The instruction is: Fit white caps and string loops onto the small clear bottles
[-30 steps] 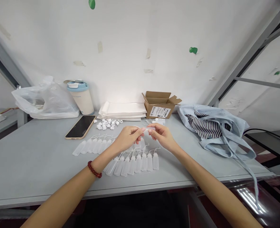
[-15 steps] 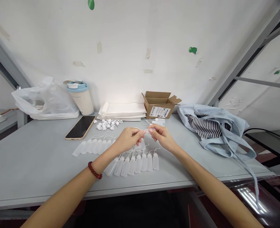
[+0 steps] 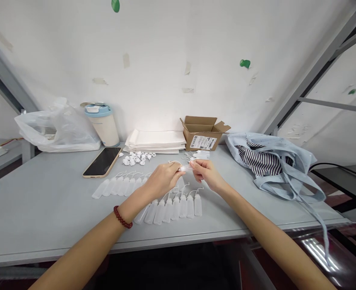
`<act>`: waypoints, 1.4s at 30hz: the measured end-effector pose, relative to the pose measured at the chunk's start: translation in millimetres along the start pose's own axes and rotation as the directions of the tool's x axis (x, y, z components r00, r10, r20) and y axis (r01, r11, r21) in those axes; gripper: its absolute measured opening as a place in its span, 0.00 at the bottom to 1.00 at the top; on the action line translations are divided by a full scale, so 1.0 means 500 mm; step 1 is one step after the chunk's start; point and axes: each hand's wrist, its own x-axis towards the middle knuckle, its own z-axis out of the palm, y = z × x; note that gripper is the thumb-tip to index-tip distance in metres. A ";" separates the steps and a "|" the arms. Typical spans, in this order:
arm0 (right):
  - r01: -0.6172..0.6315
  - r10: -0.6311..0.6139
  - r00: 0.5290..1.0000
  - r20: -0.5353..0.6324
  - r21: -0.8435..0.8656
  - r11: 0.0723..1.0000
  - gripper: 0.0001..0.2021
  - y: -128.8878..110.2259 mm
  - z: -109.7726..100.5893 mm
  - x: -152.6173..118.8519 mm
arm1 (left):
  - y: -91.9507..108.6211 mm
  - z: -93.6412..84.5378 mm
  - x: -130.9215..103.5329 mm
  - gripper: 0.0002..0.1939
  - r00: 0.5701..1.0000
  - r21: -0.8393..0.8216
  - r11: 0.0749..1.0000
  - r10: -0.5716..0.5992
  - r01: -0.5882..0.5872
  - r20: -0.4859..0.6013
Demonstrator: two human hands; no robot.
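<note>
A small translucent squeeze bottle [image 3: 187, 167] lies sideways between my two hands above the table. My left hand [image 3: 165, 176] is closed at its white neck end, where a thin curved white tube shows. The thumb and fingers of my right hand [image 3: 207, 174] pinch the clear body from the other side. Below my hands, a front row of similar bottles [image 3: 175, 208] lies side by side with thin white tubes at their tops. A back row [image 3: 117, 187] is partly hidden behind my left hand and forearm. Loose white caps [image 3: 135, 158] are piled behind.
A phone [image 3: 102, 162] lies left of the caps. Along the wall stand a plastic bag [image 3: 57, 129], a lidded cup [image 3: 104, 127], stacked white envelopes [image 3: 155, 140] and an open carton [image 3: 203, 137]. Small white pieces [image 3: 199, 154] lie before the carton. A light-blue cloth bag [image 3: 299, 155] sits at right.
My left hand has turned and closed further over the neck end. More of the bottle's body now shows between my hands. The right hand has shifted slightly; the table items look unchanged.
</note>
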 end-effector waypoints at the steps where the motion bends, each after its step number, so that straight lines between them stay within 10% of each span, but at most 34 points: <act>1: 0.021 -0.021 1.000 -0.002 0.004 1.000 0.22 0.000 0.000 0.000 | 0.004 -0.005 0.002 0.15 0.999 -0.064 0.997 -0.049 0.050 0.020; 10: 0.162 -0.159 0.987 0.038 -0.127 0.979 0.16 0.005 -0.007 0.000 | 0.021 -0.027 0.009 0.24 0.931 -0.407 0.845 -0.255 0.346 0.263; 16: 0.063 -0.060 0.997 0.046 -0.061 0.996 0.16 0.006 -0.006 0.000 | 0.009 -0.003 0.003 0.21 0.983 0.084 0.992 -0.110 0.098 0.150; 21: -0.055 0.055 0.999 -0.001 0.074 0.996 0.17 0.001 0.005 -0.001 | 0.004 0.008 -0.003 0.21 0.985 0.462 0.873 0.100 -0.154 0.139; 28: -0.154 0.157 0.987 -0.013 0.132 0.979 0.20 -0.003 0.008 -0.002 | 0.005 0.007 -0.005 0.16 0.966 0.581 0.772 0.212 -0.259 0.149; 34: -0.145 0.148 0.989 -0.012 0.145 0.979 0.22 -0.009 0.008 -0.004 | 0.000 0.008 -0.006 0.17 0.986 0.400 0.901 0.164 -0.166 0.038; 42: 0.047 -0.045 0.999 -0.030 0.059 0.997 0.16 0.000 0.001 0.000 | 0.014 -0.020 0.004 0.20 0.982 -0.190 0.964 -0.174 0.185 0.070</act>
